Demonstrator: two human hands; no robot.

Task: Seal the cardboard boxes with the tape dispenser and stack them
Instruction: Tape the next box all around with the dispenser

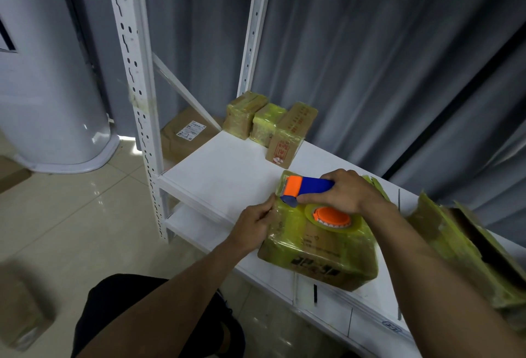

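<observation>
Right hand (344, 191) gripping tape dispenser (310, 187), sitting atop box (318, 246) on shelf (227, 170). Dispenser nose pointing left, nearly touching left hand (256, 219), which is pinching box's left edge. Guessing pull going rightward.

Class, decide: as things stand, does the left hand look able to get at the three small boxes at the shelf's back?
Likely yes, once the left hand releases the near box: only bare shelf lies before the small boxes.
</observation>
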